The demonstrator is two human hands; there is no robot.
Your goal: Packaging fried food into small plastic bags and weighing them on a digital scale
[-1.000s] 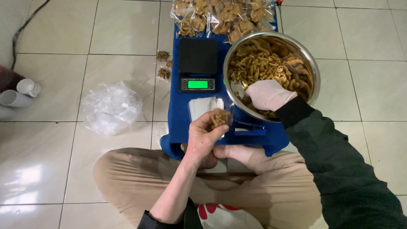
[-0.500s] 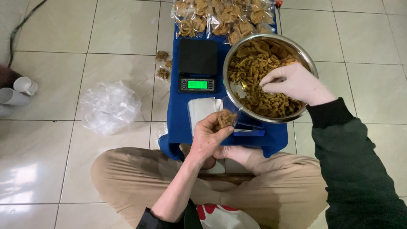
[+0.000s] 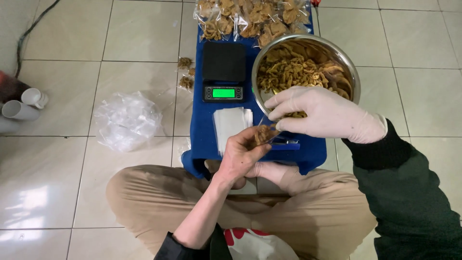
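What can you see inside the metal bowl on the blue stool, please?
The metal bowl holds a heap of golden-brown fried snack pieces. The gloved right hand covers the near rim, and the bowl's bottom is buried.

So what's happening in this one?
A person sits cross-legged on a tiled floor at a low blue stool. The bare left hand holds a small clear bag partly filled with fried snack pieces. The gloved right hand is at the bag's mouth, in front of a steel bowl of the same snack. A small scale and filled bags sit on the stool.
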